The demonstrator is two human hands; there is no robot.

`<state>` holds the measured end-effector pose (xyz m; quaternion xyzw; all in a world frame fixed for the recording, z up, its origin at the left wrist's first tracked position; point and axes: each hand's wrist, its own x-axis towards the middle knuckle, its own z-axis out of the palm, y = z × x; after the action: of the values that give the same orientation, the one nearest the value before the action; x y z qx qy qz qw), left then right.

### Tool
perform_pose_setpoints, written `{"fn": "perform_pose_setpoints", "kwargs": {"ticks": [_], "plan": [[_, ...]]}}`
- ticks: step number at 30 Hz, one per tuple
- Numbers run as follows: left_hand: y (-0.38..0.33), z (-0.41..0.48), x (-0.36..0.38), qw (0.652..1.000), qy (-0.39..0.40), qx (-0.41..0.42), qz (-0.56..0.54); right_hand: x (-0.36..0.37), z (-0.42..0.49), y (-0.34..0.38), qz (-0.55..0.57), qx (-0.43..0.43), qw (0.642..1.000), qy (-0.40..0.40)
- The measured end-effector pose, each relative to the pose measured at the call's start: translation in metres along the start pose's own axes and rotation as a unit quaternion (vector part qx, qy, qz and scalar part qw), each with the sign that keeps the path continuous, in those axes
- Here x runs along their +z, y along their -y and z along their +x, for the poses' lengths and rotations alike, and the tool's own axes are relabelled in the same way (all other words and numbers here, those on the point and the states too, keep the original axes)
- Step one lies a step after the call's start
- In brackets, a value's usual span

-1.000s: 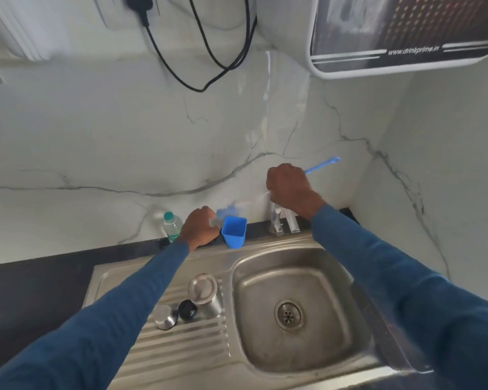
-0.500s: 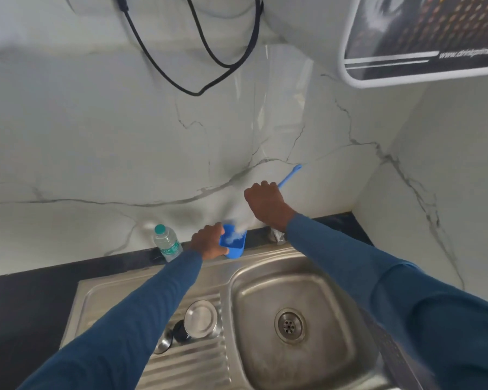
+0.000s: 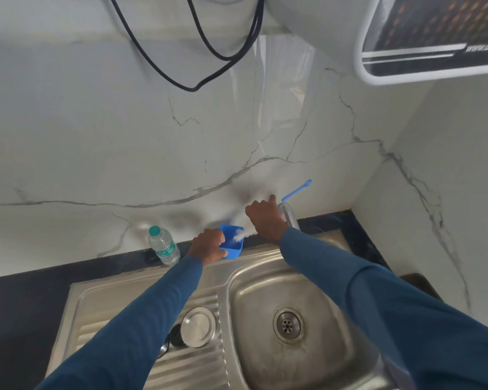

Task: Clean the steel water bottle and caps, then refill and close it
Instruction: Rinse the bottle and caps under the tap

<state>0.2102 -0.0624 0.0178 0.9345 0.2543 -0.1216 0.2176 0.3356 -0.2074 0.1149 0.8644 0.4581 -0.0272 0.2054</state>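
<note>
The left hand (image 3: 207, 244) grips the rim of one small blue plastic cup (image 3: 234, 249). The right hand (image 3: 265, 218) is curled round one bottle brush (image 3: 296, 190), whose thin blue handle points up to the right and whose white bristles dip into the cup. The hands are near each other but not touching.

The only writing that can be read is on the white appliance (image 3: 364, 38) at upper right. It begins "www.dr" and runs off the edge. One clear plastic bottle (image 3: 164, 246) with a green cap stands on the dark tabletop (image 3: 20, 305); its label is too small to read.

The steel water bottle (image 3: 197, 326), round and brushed on top, stands upright on the ribbed drainboard of the stainless sink (image 3: 141, 280), left of the basin. Two caps lie just beside it, a black cap (image 3: 176, 334) and a shiny steel cap (image 3: 162, 347) mostly hidden by the left sleeve. One steel tap (image 3: 289, 218) rises behind the right hand. A black cable (image 3: 193, 88) loops down the grey-veined white marble wall.
</note>
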Motion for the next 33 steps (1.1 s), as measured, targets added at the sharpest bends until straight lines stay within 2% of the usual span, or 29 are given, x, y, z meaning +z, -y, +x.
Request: {"fn": "perform_pose_setpoints", "kwargs": {"ticks": [7,9,11,13,15,17,21,24,29,33], "plan": [[0.003,-0.021,-0.013,0.999,-0.004,-0.004,-0.041,0.007,-0.009,-0.002,0.000,-0.002,1.000,-0.030],[0.004,-0.036,-0.025,0.997,-0.011,-0.001,-0.071,0.008,-0.010,0.004,0.011,-0.007,0.998,-0.064],[0.006,-0.060,-0.040,0.994,-0.008,0.009,-0.112,0.008,-0.020,0.013,0.077,-0.028,0.989,-0.122],[0.007,-0.092,-0.052,0.990,0.053,0.026,-0.125,0.011,-0.044,0.026,0.197,-0.037,0.951,-0.236],[0.011,-0.126,-0.060,0.983,0.122,0.037,-0.131,0.024,-0.073,0.044,0.296,-0.022,0.889,-0.350],[0.015,-0.159,-0.059,0.973,0.148,0.034,-0.173,0.043,-0.102,0.066,0.382,-0.020,0.841,-0.383],[0.017,-0.209,-0.049,0.969,0.156,0.058,-0.182,0.071,-0.153,0.098,0.532,0.013,0.777,-0.336],[0.014,-0.228,-0.035,0.978,0.139,0.073,-0.139,0.081,-0.181,0.105,0.565,0.042,0.764,-0.308],[0.002,-0.233,-0.011,0.995,0.038,0.075,-0.044,0.092,-0.215,0.105,0.597,0.088,0.756,-0.252],[-0.016,-0.231,-0.007,0.995,0.020,0.085,-0.050,0.094,-0.239,0.100,0.691,0.213,0.676,-0.145]]}}
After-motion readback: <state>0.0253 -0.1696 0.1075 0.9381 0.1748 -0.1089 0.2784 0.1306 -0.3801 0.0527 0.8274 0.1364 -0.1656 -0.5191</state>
